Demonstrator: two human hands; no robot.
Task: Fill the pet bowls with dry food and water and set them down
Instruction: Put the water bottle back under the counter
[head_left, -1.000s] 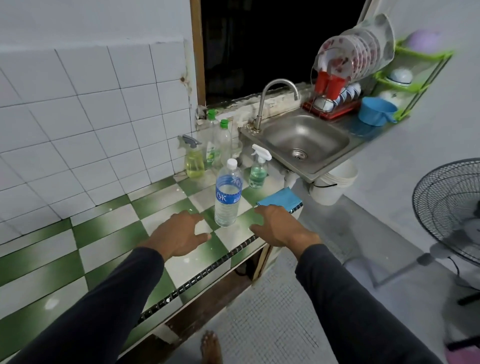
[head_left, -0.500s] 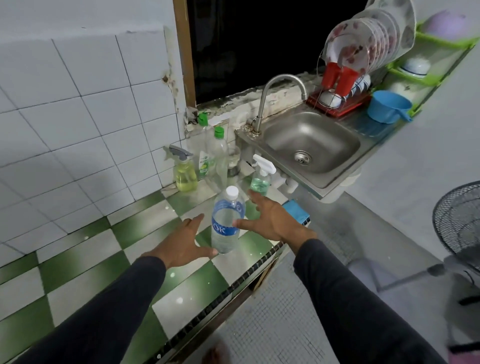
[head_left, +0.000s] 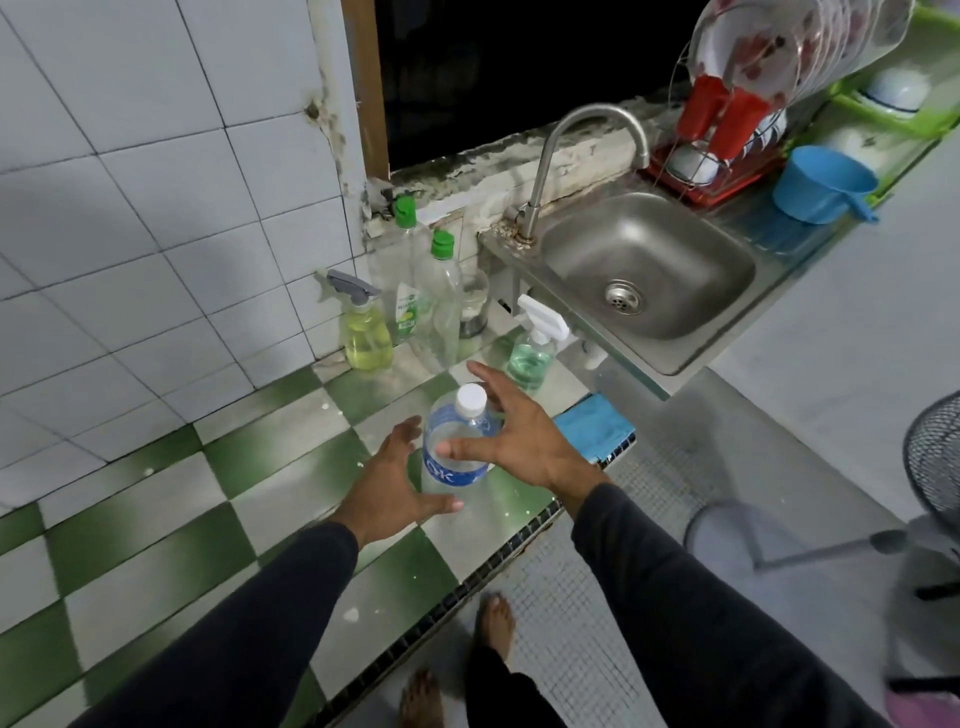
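I'm on the water step: my left hand (head_left: 387, 486) and right hand (head_left: 511, 434), both spread and gripping nothing, flank the capped water bottle (head_left: 457, 447) upright on the counter (head_left: 270, 447), which I judge I must grasp next.

2 spray bottles (head_left: 365, 326), steel sink (head_left: 644, 270), blue scoop (head_left: 821, 183), dish rack (head_left: 719, 171), fan (head_left: 935, 467).

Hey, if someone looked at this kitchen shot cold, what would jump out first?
Probably the clear water bottle with its white cap, upright on the green-and-white checkered counter, with the left hand and right hand open on either side of it. Next, the steel sink beyond, right of the bottle.
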